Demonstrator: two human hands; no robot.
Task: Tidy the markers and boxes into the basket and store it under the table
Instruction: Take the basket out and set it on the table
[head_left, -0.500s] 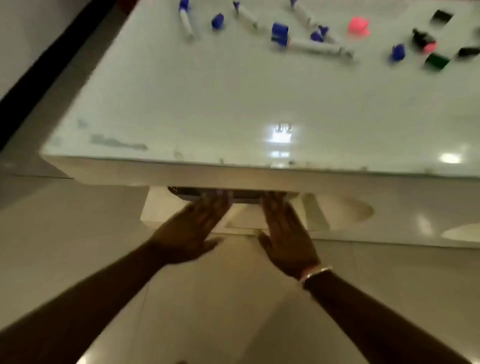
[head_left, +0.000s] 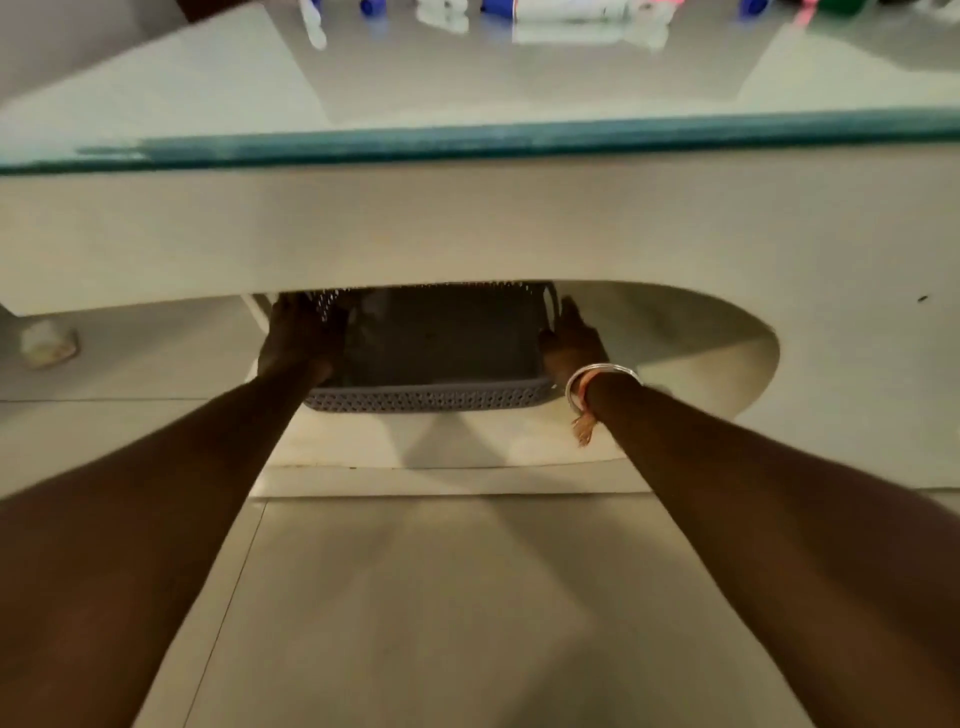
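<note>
The grey perforated basket (head_left: 431, 400) sits on the pale ledge under the table (head_left: 467, 223). Its far part is hidden beneath the table's front panel and its near wall is exposed. The left hand (head_left: 301, 338) rests on the basket's left rim, and the right hand (head_left: 571, 343), with a bangle (head_left: 597, 379) at the wrist, lies against the right end beside the handle slot; in the shadow and blur, it cannot be told whether either hand's fingers curl round the rim. Blurred markers (head_left: 561, 21) lie on the tabletop at the upper edge of the view.
</note>
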